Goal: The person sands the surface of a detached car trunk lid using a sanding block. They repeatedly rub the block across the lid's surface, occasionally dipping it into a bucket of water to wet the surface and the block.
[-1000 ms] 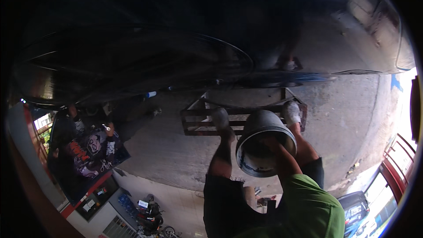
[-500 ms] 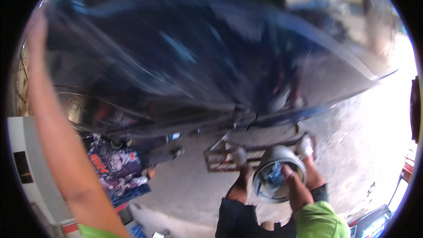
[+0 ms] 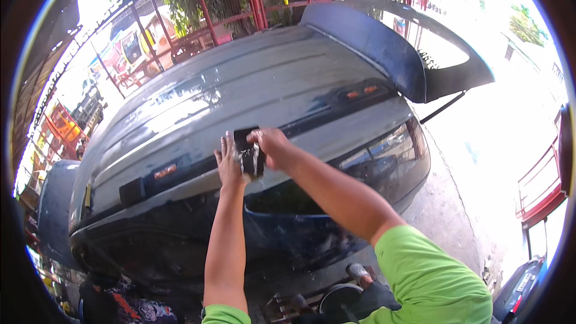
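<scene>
- Dark rectangular piece [image 3: 252,161]: was held over the car roof [image 3: 252,75].
- Left hand [image 3: 230,167]: lay at its left edge, fingers extended.
- Right hand [image 3: 273,147]: grasped its upper right.

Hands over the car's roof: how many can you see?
2: the left hand left of the black piece, the right hand at its upper right. No others show.

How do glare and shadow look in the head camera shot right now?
In the head view, bright patches glare off the car roof; the pavement at right is washed out nearly white; the car's near side looks dark; the picture's rim is black.
</scene>
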The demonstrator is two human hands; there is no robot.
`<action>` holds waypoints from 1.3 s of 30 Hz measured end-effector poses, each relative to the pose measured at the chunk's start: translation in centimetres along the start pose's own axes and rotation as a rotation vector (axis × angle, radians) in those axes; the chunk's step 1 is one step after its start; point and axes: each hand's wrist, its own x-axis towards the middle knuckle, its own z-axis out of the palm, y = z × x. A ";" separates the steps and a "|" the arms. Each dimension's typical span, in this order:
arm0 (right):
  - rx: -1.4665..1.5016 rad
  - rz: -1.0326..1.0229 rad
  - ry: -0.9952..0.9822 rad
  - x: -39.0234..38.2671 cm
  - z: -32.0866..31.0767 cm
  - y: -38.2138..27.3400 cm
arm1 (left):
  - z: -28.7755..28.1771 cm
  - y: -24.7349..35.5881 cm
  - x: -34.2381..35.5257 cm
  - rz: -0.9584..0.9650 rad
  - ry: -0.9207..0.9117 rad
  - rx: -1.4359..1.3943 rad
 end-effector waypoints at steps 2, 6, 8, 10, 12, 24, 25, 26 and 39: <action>-0.103 -0.197 0.073 4.0 0.0 -7.1 | 0.8 2.3 4.6 -0.109 -0.189 0.103; -0.417 -0.625 0.283 3.3 -9.6 -16.9 | 4.3 6.4 14.2 -0.311 -0.153 0.087; -0.978 -1.025 0.499 0.4 -17.5 -18.9 | 6.0 9.6 18.3 -0.352 -0.163 0.077; -1.235 -1.056 0.557 -2.5 -25.2 -19.1 | 7.2 14.5 22.0 -0.261 -0.187 0.080; -1.763 -0.970 0.782 -4.5 -31.2 -18.4 | 8.2 21.0 25.8 -0.120 -0.170 0.040; -1.580 -0.869 0.722 -5.8 -35.7 -17.9 | 13.6 29.4 32.9 0.373 -0.311 -0.017; -1.569 -0.841 0.713 -5.9 -35.7 -18.0 | 12.5 25.9 31.4 0.323 -0.251 -0.032; -1.559 -0.860 0.705 -6.1 -35.6 -18.0 | 11.0 22.2 29.7 0.227 -0.249 -0.004; -1.585 -0.871 0.704 -6.5 -34.8 -18.5 | 9.8 20.0 27.4 0.278 -0.221 0.032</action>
